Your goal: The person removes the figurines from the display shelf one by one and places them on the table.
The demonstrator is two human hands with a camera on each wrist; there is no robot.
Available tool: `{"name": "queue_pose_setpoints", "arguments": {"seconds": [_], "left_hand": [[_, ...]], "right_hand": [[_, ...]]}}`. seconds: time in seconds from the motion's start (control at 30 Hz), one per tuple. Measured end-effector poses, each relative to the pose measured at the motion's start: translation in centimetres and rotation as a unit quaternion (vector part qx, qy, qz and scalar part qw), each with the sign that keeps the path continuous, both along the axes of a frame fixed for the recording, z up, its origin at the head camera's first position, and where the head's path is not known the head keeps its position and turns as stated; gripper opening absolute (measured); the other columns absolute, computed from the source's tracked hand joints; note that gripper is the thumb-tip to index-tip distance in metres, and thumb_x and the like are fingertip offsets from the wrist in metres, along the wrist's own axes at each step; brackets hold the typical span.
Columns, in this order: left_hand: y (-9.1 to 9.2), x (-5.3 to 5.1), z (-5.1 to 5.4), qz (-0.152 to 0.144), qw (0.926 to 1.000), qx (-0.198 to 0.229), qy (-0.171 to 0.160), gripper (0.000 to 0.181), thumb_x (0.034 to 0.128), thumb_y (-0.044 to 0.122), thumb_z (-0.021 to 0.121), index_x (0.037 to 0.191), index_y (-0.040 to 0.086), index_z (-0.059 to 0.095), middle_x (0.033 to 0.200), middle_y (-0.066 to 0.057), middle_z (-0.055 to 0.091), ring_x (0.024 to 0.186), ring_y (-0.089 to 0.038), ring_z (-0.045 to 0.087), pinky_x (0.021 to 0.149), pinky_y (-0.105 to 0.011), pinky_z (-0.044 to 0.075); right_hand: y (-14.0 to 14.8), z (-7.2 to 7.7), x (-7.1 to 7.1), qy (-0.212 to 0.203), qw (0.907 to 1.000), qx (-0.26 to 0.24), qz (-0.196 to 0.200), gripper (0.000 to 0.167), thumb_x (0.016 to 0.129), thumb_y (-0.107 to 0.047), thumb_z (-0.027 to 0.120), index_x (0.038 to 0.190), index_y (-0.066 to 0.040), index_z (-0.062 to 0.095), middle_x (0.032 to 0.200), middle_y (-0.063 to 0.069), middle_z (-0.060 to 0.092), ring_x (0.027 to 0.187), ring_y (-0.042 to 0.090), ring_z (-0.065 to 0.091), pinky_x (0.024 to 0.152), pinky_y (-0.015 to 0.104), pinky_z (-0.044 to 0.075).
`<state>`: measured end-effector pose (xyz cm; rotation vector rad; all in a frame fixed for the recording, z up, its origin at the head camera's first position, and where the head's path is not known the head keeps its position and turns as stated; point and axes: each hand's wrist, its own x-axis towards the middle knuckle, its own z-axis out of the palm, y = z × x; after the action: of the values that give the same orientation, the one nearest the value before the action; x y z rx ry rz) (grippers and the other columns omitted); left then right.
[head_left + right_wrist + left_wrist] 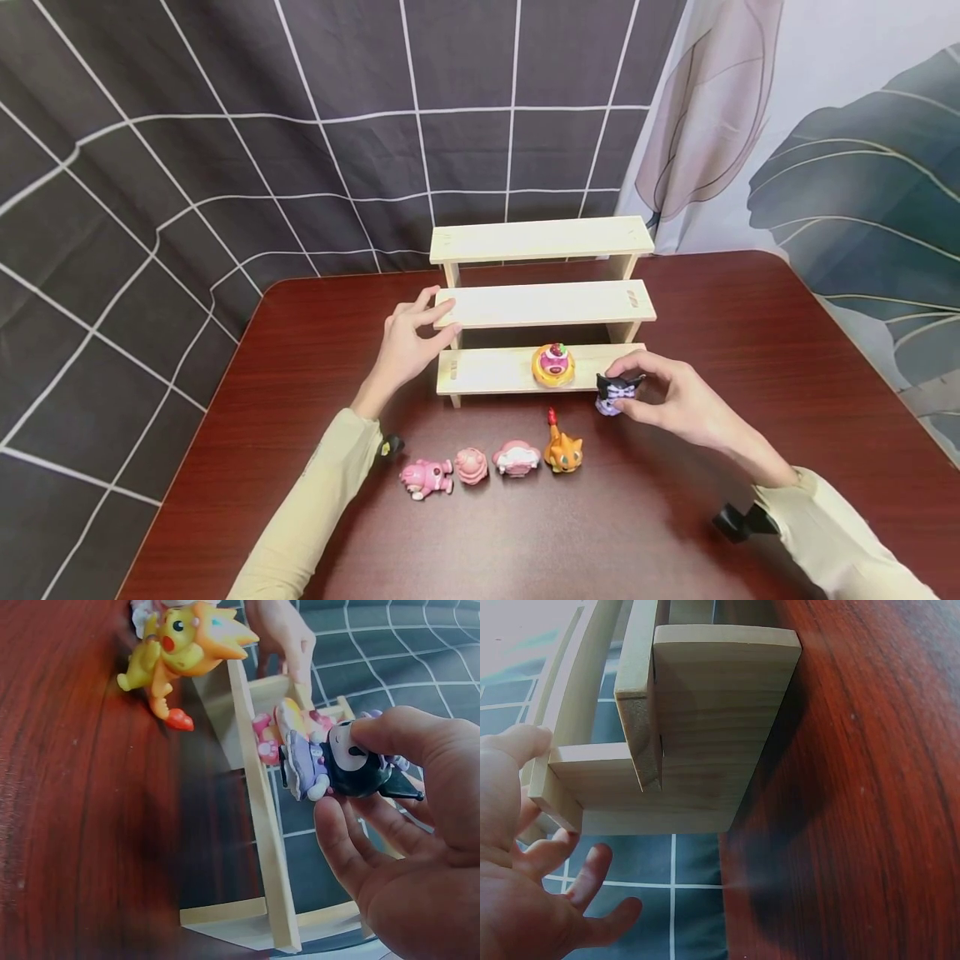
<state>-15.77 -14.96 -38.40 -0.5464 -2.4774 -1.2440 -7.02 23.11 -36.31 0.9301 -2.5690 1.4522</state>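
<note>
My right hand (678, 396) pinches a small figurine (617, 393) with a black hood, white face and purple frilly dress between thumb and fingers. It hovers just in front of the right end of the lowest tier. The right wrist view shows the same figurine (330, 759) tilted sideways, held by the head. My left hand (411, 337) grips the left end of the middle tier of a three-tier wooden display stand (547, 305). Its thumb and fingers (526, 742) lie around the board's end. A yellow-rimmed pink figurine (553, 365) sits on the lowest tier.
On the table (517, 542), in a row before the stand, are a pink bear figurine (426, 478), a round pink figurine (471, 466), a pink-and-white figurine (516, 457) and an orange figurine with a red-tipped tail (563, 452). A dark checked curtain (360, 150) hangs behind.
</note>
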Motion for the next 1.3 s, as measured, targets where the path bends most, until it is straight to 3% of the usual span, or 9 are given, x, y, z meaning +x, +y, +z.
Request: {"name": "queue_pose_setpoints", "arguments": {"seconds": [0.2, 1.3], "left_hand": [[0.0, 0.0, 0.1, 0.001, 1.0000, -0.003, 0.004, 0.040, 0.0867, 0.021, 0.078, 0.124, 0.010, 0.072, 0.143, -0.014, 0.055, 0.113, -0.037, 0.053, 0.088, -0.056, 0.037], [0.0, 0.0, 0.1, 0.001, 1.0000, -0.007, 0.003, 0.039, 0.0874, 0.021, 0.078, 0.124, 0.010, 0.072, 0.142, -0.011, 0.056, 0.113, -0.041, 0.053, 0.087, -0.054, 0.039]], "right_hand": [[0.1, -0.5, 0.4, -0.001, 1.0000, 0.007, -0.006, 0.043, 0.077, 0.005, 0.083, 0.112, -0.013, 0.067, 0.098, -0.001, 0.065, 0.083, 0.014, 0.060, 0.071, 0.025, 0.051], [-0.3, -3.6, 1.6, 0.005, 0.9995, 0.004, 0.030, 0.048, 0.073, 0.013, 0.080, 0.110, -0.013, 0.066, 0.099, -0.003, 0.065, 0.086, 0.012, 0.059, 0.078, 0.021, 0.047]]}}
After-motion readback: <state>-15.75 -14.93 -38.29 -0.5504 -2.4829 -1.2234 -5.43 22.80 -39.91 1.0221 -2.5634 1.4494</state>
